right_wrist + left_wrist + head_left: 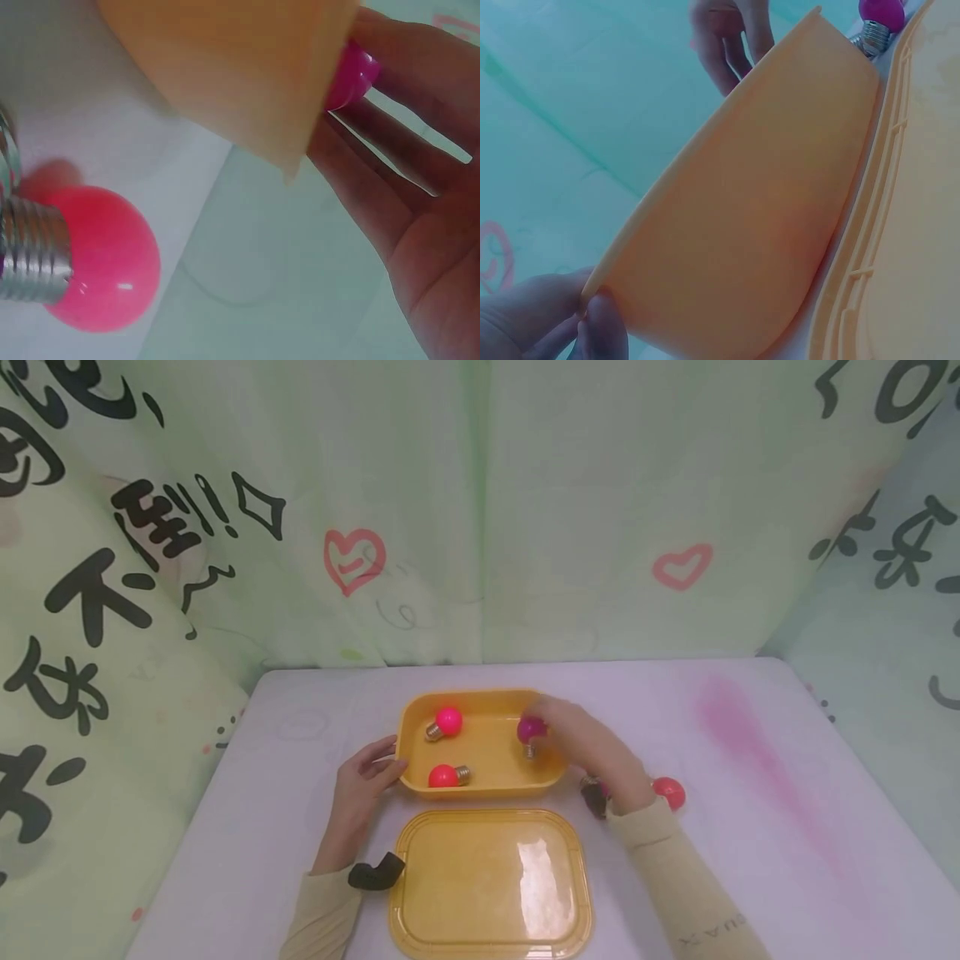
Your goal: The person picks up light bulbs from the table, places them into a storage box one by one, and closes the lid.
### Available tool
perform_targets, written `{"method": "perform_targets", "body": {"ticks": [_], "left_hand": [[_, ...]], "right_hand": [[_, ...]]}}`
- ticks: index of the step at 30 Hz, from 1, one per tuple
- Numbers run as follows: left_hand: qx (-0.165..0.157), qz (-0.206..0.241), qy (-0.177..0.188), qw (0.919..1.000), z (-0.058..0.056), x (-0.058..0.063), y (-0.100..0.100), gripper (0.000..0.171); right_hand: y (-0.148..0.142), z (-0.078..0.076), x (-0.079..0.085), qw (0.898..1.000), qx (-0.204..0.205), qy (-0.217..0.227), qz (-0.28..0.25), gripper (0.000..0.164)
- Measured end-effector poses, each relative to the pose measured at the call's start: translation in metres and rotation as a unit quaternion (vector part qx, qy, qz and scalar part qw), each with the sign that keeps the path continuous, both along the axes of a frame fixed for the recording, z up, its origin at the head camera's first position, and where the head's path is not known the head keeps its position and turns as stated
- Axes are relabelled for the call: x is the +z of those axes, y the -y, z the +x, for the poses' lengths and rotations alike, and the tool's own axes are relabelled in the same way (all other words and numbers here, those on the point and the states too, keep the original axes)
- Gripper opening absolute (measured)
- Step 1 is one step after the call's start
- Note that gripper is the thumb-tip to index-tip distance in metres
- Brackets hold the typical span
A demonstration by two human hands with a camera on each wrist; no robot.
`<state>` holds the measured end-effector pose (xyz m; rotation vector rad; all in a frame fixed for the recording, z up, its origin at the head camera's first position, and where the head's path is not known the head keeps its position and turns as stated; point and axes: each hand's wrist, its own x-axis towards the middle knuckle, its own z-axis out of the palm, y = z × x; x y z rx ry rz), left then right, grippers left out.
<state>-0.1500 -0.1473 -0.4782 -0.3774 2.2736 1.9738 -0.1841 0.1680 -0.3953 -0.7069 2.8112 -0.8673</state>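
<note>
A yellow plastic container (pixel 480 752) has two pink light bulbs lying in its left half: one bulb (pixel 449 721) towards the back, another bulb (pixel 443 776) by the front wall. My left hand (pixel 367 781) grips the container's left rim, thumb and fingers on either side of it, as the left wrist view also shows. Inside the right end, my right hand (pixel 573 735) holds a purple light bulb (pixel 532 729) by its round part, metal base downward. In the right wrist view the container wall hides part of this bulb (pixel 354 77).
In front of the container lies a yellow lid (pixel 465 877). To the right, partly behind my right wrist, are a red bulb (pixel 669 793) and a purple bulb (pixel 883 13) with a silver base. A printed curtain (pixel 570 510) hangs behind the table (pixel 750 860).
</note>
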Motion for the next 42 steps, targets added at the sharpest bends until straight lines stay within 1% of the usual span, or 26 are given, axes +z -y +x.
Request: {"method": "perform_targets", "body": {"ticks": [4,9,10,15,18,26,29,33,38,40,42], "left_hand": [[0.001,0.002,-0.003,1.0,0.0,0.0,-0.001,0.047],[-0.001,0.005,-0.008,1.0,0.001,0.001,-0.002,0.046],[-0.002,0.003,-0.005,1.0,0.001,0.001,-0.002,0.046],[-0.008,0.006,-0.004,0.9999,0.002,0.003,0.0,0.046],[-0.008,0.008,-0.003,0.9999,0.003,0.004,0.003,0.046],[0.0,0.0,0.004,1.0,0.003,0.003,0.004,0.047],[-0.002,0.003,0.003,1.0,0.002,0.003,0.003,0.047],[-0.004,-0.002,0.004,1.0,0.002,0.003,0.003,0.047],[-0.003,0.0,-0.001,1.0,0.002,0.002,0.002,0.046],[-0.003,0.003,-0.002,1.0,0.001,0.001,0.002,0.046],[-0.003,0.003,0.001,1.0,0.001,0.0,0.001,0.046]], "right_hand": [[0.003,-0.003,-0.007,1.0,0.011,0.006,0.029,0.018],[0.003,-0.006,-0.015,0.997,0.018,-0.009,0.068,0.022],[0.002,-0.006,-0.015,0.997,0.019,-0.013,0.074,0.022],[0.005,-0.005,-0.013,0.995,0.032,-0.033,0.088,0.024],[0.008,-0.005,-0.013,0.994,0.036,-0.035,0.092,0.025],[0.013,-0.006,-0.014,0.991,0.026,-0.019,0.127,0.033],[0.013,-0.006,-0.014,0.991,0.031,-0.026,0.13,0.035],[0.009,-0.004,-0.013,0.992,0.034,-0.039,0.117,0.033],[0.001,-0.003,-0.011,0.995,0.01,-0.034,0.094,0.034],[-0.004,-0.003,-0.01,0.995,0.007,-0.043,0.091,0.033],[-0.008,-0.003,-0.009,0.993,0.014,-0.067,0.097,0.027]]}}
